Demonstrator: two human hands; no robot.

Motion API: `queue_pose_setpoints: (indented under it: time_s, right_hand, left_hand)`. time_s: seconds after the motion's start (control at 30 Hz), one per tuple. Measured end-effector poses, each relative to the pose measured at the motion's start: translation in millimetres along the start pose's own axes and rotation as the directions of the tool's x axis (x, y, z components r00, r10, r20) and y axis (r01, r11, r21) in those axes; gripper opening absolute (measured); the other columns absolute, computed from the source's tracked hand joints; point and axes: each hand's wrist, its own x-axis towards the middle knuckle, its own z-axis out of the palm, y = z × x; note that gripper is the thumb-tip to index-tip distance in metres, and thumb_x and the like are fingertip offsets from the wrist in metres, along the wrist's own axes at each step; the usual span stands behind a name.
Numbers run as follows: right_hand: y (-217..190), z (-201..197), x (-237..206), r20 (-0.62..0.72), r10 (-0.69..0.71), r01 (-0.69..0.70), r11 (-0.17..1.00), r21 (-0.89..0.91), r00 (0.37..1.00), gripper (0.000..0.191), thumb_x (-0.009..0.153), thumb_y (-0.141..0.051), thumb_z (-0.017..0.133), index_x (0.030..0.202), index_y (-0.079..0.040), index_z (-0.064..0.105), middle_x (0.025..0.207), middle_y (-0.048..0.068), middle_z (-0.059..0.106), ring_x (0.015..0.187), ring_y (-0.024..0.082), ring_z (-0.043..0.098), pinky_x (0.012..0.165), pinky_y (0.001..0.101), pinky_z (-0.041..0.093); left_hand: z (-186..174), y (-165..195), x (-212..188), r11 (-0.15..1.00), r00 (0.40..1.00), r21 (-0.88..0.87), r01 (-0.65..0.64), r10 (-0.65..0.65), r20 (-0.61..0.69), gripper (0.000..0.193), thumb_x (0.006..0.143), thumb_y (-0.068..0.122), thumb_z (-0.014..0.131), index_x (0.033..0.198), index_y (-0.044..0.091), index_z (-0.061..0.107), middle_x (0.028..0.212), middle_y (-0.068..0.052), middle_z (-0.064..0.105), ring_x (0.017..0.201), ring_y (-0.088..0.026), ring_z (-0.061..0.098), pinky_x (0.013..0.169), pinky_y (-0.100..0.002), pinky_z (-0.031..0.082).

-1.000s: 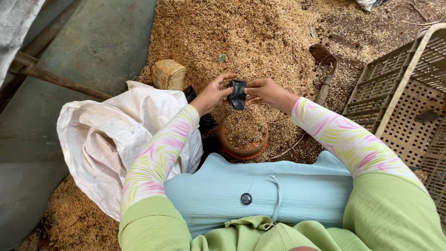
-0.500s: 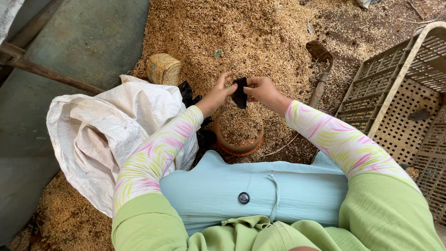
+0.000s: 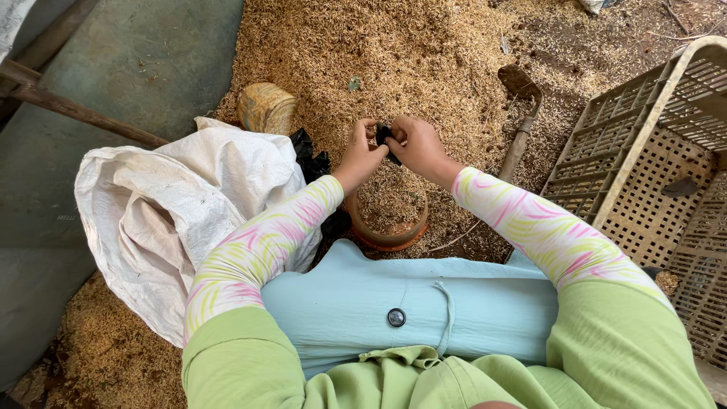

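Note:
My left hand (image 3: 360, 156) and my right hand (image 3: 416, 145) meet above a round brown bowl (image 3: 388, 235) heaped with tan husks. Both pinch a small crumpled black plastic bag (image 3: 386, 137) between their fingers. The bowl stands on the husk-covered ground right in front of my knees. My sleeves are pink, white and yellow-green, over a light blue garment.
A white woven sack (image 3: 174, 212) lies at my left with more black plastic (image 3: 310, 155) at its edge. A yellowish tin (image 3: 266, 108) rests on the husk pile (image 3: 394, 53). A hand tool with a wooden handle (image 3: 518, 144) lies right of the bowl. Beige slotted crates (image 3: 651, 167) stand at the right.
Both hands have closed tighter on the black bag, which now shows less. The view has shifted slightly; the bowl stays in place.

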Motion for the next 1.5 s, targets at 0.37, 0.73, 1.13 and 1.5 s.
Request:
queue_pose_setpoints:
  time_s: [0.37,0.73,1.13,1.5]
  right_hand:
    - [-23,-7,-4,0.071,0.057,-0.053,0.997,-0.057,0.996,0.022,0.09,-0.012,0.07,0.099,0.001,0.054,0.087,0.022,0.07,0.075,0.04,0.069,0.067,0.0503,0.055]
    - [-21,21,1,0.161,0.231,-0.197,0.959,-0.202,0.96,0.044,0.081,-0.022,0.078,0.109,-0.002,0.05,0.094,0.024,0.069,0.087,0.042,0.069,0.073,0.0514,0.056]
    - [14,32,15,0.104,0.374,-0.334,0.901,-0.277,0.922,0.035,0.078,-0.013,0.077,0.11,-0.011,0.062,0.092,0.017,0.073,0.087,0.038,0.071,0.074,0.0508,0.056]
    - [27,-2,41,0.605,0.472,-0.405,0.878,-0.256,0.641,0.035,0.094,-0.034,0.071,0.117,-0.008,0.072,0.1,0.012,0.076,0.09,0.024,0.074,0.084,0.0358,0.061]
  left_hand:
    - [3,-8,1,0.933,0.976,0.354,-0.07,0.137,-0.169,0.046,0.078,0.015,0.079,0.114,0.001,0.054,0.115,-0.023,0.052,0.102,-0.038,0.058,0.091,-0.044,0.05]
    - [-2,-6,12,0.951,0.981,0.306,-0.042,0.098,-0.17,0.033,0.076,0.0,0.071,0.106,0.004,0.059,0.113,-0.016,0.055,0.103,-0.034,0.061,0.093,-0.042,0.051]
    - [1,-2,13,0.817,1.0,0.576,0.0,-0.001,0.001,0.05,0.079,-0.002,0.073,0.121,0.007,0.049,0.125,-0.019,0.046,0.103,-0.041,0.063,0.087,-0.048,0.055]
    - [-12,-26,-5,0.652,0.916,0.647,-0.396,0.327,0.232,0.033,0.084,-0.005,0.066,0.114,0.004,0.056,0.107,-0.015,0.056,0.098,-0.033,0.064,0.081,-0.046,0.055]
